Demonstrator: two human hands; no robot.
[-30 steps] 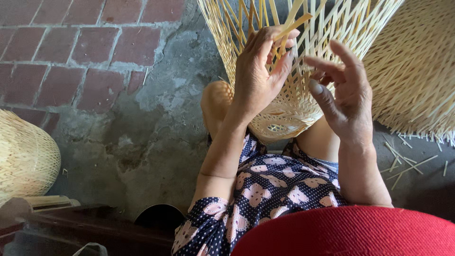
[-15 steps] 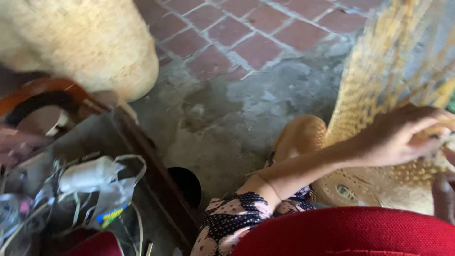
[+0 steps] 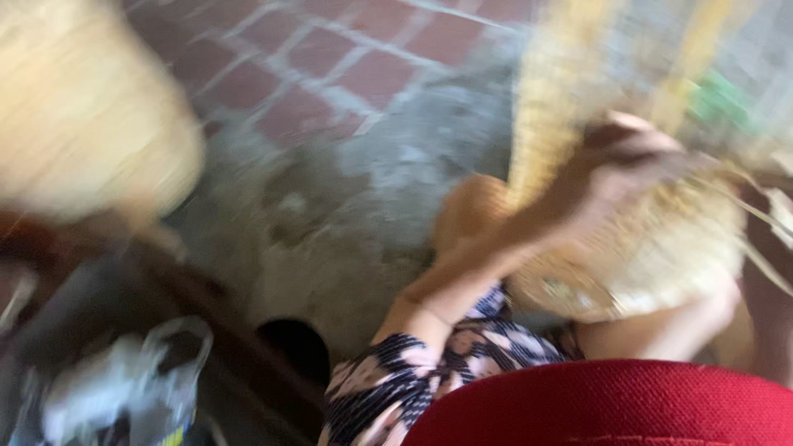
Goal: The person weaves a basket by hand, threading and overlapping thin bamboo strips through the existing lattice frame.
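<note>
Basket weaving is what's in my hands right now, and the view's pretty smeared, so bear with me. Going left to right: far left there's another pale woven basket (image 3: 83,116) sitting on the brick floor (image 3: 330,58), and down near me on the left a dark wooden bench (image 3: 206,330) with some white bag-like clutter (image 3: 124,388) on it, too blurry to say more. My knee (image 3: 471,206) pokes up in the middle over the concrete. Right of that, the half-woven basket (image 3: 652,256) rests in my lap, its loose upright strips fanning away to the far right. My left hand (image 3: 628,165) is curled over the basket's wall, fingers pressed on the weave. My right hand (image 3: 764,239) is barely in view at the right edge, so I can't tell if it's gripping anything. My tip for this bit, I reckon: keep the left hand pinning the woven rows tight so the strips don't spring loose while you feed the next one.
</note>
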